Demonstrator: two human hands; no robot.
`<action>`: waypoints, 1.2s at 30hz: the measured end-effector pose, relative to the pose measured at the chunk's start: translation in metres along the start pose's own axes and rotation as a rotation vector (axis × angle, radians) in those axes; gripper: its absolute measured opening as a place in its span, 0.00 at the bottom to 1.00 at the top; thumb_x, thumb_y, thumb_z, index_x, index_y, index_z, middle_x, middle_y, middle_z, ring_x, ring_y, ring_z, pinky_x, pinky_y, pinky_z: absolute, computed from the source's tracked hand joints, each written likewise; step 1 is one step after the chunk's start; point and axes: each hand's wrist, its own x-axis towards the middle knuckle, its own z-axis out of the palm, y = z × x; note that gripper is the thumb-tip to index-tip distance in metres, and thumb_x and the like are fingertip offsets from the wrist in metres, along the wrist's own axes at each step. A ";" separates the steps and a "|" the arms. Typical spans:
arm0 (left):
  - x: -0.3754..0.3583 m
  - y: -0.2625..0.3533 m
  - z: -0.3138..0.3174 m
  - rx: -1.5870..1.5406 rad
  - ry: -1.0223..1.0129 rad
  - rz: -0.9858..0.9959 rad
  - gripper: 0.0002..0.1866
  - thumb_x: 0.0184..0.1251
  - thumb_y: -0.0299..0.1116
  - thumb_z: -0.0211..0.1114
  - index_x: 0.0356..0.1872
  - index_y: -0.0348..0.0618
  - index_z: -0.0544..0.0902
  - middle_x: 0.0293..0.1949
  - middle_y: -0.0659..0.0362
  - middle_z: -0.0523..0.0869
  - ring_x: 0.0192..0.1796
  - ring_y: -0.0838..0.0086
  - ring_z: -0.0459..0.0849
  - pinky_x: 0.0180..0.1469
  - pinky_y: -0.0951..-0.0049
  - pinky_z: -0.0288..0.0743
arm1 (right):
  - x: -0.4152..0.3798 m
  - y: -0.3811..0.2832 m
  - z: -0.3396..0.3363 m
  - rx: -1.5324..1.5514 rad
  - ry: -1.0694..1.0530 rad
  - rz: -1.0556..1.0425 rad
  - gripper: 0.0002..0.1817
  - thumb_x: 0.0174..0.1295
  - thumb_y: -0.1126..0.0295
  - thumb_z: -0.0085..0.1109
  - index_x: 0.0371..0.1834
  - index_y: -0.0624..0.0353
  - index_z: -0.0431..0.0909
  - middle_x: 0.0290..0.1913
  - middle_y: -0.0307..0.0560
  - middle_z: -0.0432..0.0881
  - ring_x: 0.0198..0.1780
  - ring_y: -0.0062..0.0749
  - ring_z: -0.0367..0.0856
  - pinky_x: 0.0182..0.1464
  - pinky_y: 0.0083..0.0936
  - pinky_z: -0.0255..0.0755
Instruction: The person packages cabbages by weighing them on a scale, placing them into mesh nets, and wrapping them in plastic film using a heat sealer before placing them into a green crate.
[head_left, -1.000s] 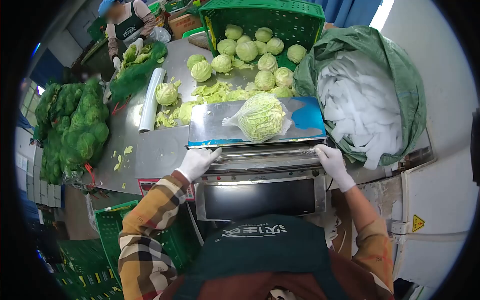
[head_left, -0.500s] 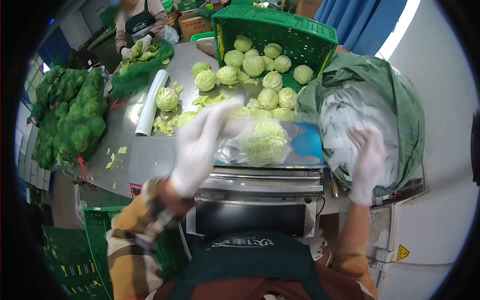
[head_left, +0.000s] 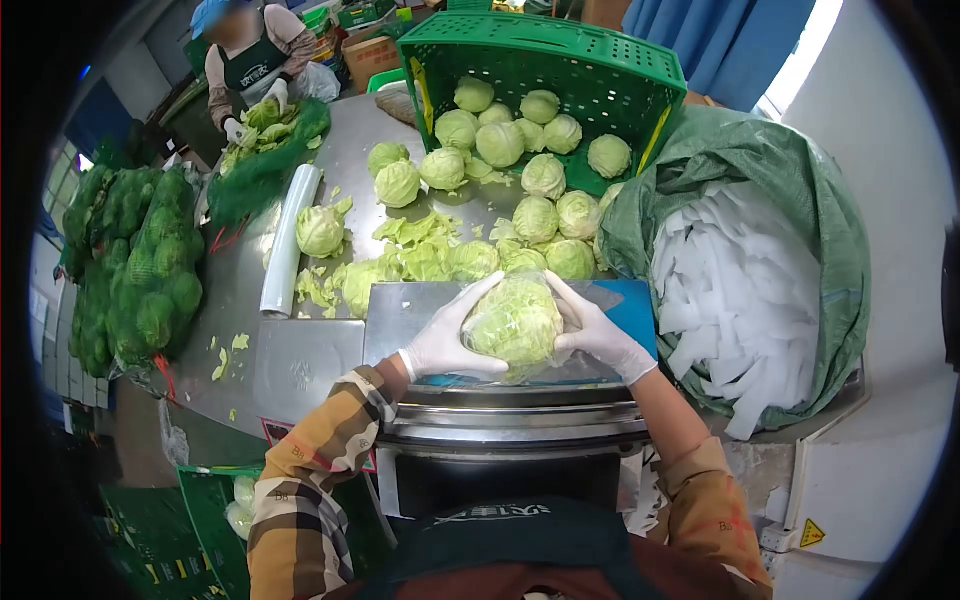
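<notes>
Between my two gloved hands is a cabbage point(head_left: 515, 320) in clear plastic film, over the metal plate of the wrapping machine point(head_left: 510, 425). My left hand point(head_left: 452, 335) curves round its left side, thumb low and fingers toward the top. On the other side my right hand point(head_left: 598, 335) presses against the cabbage with its fingers at the upper right. Just behind the plate lie loose leaves point(head_left: 425, 250) and several unwrapped cabbages point(head_left: 568, 258). The underside of the held cabbage is hidden.
A green crate point(head_left: 540, 45) lies tipped, spilling cabbages. At right stands a green sack point(head_left: 840, 260) of white strips point(head_left: 740, 290). Netted cabbages point(head_left: 150, 280) and a film roll point(head_left: 292, 240) are at left. A co-worker point(head_left: 255, 65) handles leaves at the far left.
Both hands have come in from the sides and closed round the wrapped cabbage. My right hand has left the area over the white strips. The view has shifted slightly.
</notes>
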 end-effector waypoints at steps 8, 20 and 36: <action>-0.003 0.013 0.013 -0.364 0.076 -0.171 0.34 0.69 0.41 0.63 0.71 0.35 0.65 0.66 0.52 0.73 0.67 0.72 0.71 0.69 0.72 0.63 | -0.024 0.013 0.018 -0.147 0.209 0.042 0.30 0.75 0.55 0.50 0.72 0.65 0.64 0.67 0.50 0.73 0.68 0.31 0.68 0.67 0.29 0.65; -0.173 0.058 0.096 -1.257 -0.501 -1.347 0.44 0.63 0.77 0.41 0.65 0.51 0.73 0.54 0.49 0.82 0.44 0.55 0.85 0.29 0.62 0.81 | -0.179 0.046 0.161 0.691 -0.098 0.994 0.46 0.67 0.27 0.19 0.75 0.49 0.57 0.68 0.44 0.70 0.67 0.36 0.67 0.66 0.35 0.68; -0.313 0.073 0.155 -0.634 0.523 -0.754 0.07 0.74 0.28 0.59 0.38 0.33 0.80 0.35 0.55 0.85 0.39 0.75 0.83 0.47 0.74 0.77 | -0.275 0.077 0.183 -0.224 0.741 0.190 0.10 0.68 0.72 0.57 0.49 0.66 0.80 0.32 0.43 0.86 0.34 0.19 0.82 0.40 0.16 0.76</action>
